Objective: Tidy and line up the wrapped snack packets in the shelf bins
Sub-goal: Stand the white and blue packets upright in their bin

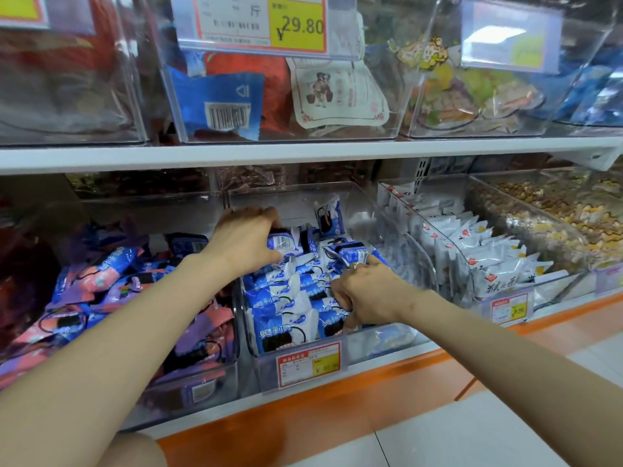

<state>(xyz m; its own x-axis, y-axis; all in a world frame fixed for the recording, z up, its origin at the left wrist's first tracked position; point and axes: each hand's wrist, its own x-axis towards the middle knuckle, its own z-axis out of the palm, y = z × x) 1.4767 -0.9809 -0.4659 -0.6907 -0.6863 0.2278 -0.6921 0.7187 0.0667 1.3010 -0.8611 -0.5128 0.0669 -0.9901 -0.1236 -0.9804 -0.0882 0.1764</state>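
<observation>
Where both hands reach: clear middle bin, lower shelf, full of blue-and-white packets.
Left hand: fingers curled round a barcode packet at the pile's back, its end poking out rightward.
Right hand: fingers curled among the front-right packets; cannot tell whether it grasps one.
Neighbours: purple packets left, white packets right.

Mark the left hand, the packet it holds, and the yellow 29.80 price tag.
left hand [244,242]: head view, back of the hand.
blue packet [284,243]: head view, barcode end beside the thumb.
29.80 price tag [298,26]: head view, yellow panel with the digits.
</observation>
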